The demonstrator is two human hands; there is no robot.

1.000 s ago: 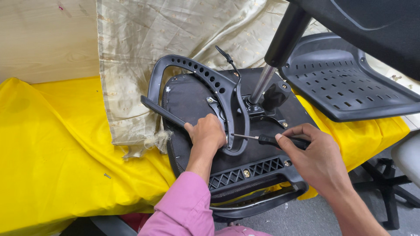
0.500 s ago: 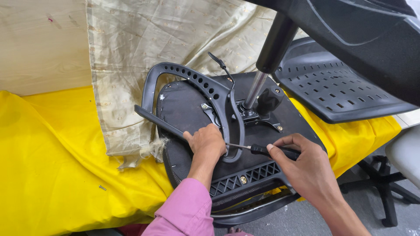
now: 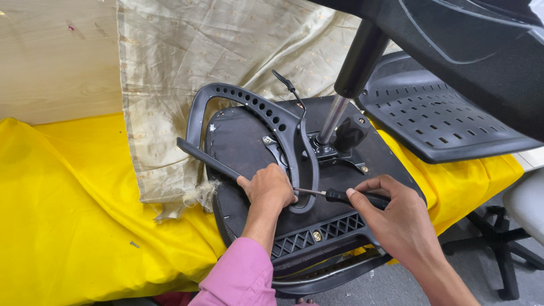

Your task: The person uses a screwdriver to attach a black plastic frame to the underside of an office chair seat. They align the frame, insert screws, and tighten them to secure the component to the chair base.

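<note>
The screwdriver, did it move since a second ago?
No. The screwdriver stays in the right hand, its tip at the same spot on the armrest bracket beside the left hand; only the camera shifted.

A black-handled screwdriver lies level, tip at the upturned black chair seat's armrest.

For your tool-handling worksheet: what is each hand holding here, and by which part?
The right hand grips a screwdriver by its black handle. The left hand steadies the black armrest bracket near its lower end, by the screwdriver's tip.
</note>
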